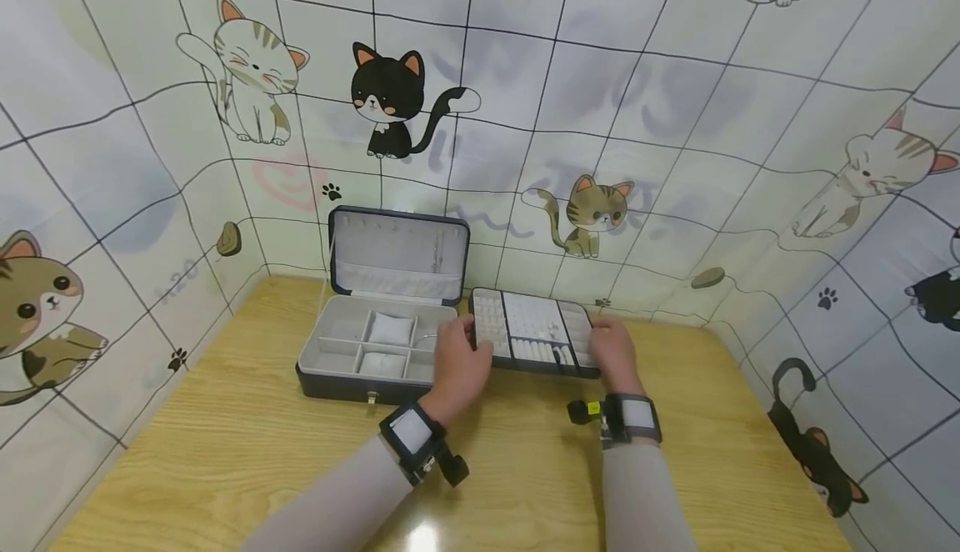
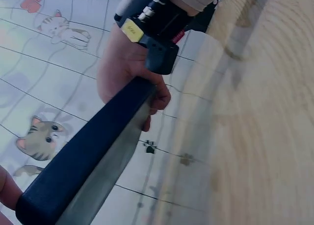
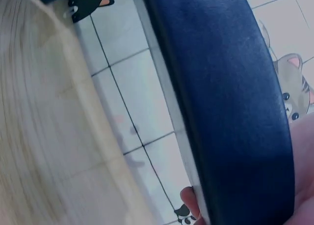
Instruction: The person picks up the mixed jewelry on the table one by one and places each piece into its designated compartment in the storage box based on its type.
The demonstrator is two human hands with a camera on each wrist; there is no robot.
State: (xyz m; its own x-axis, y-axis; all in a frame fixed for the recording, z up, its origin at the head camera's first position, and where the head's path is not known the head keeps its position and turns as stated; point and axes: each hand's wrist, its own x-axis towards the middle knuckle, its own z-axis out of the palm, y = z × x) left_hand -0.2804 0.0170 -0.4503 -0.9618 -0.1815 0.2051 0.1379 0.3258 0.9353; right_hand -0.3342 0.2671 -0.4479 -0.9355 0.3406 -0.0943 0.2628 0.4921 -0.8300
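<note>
Both hands hold a shallow dark-blue jewelry tray [image 1: 540, 366] off the table, right of a jewelry box [image 1: 337, 385]. The left hand [image 1: 461, 368] grips the tray's left end, and the right hand [image 1: 617, 356] grips its right end. Pale ring rolls and compartments with small pieces of jewelry line the tray. Its dark side [image 2: 88, 151] fills much of the left wrist view, with the right hand [image 2: 135, 80] at the far end. Close up in the right wrist view are the tray's side [image 3: 221, 87] and a fingertip beneath it.
The box's lid [image 1: 397, 256] stands raised, with a thin necklace [image 1: 437, 252] hanging inside. Two white cushions [image 1: 392, 328] sit in the box's compartments. A wooden table [image 1: 525, 469] lies beneath, and cat-patterned walls [image 1: 510, 160] enclose it at the back and sides.
</note>
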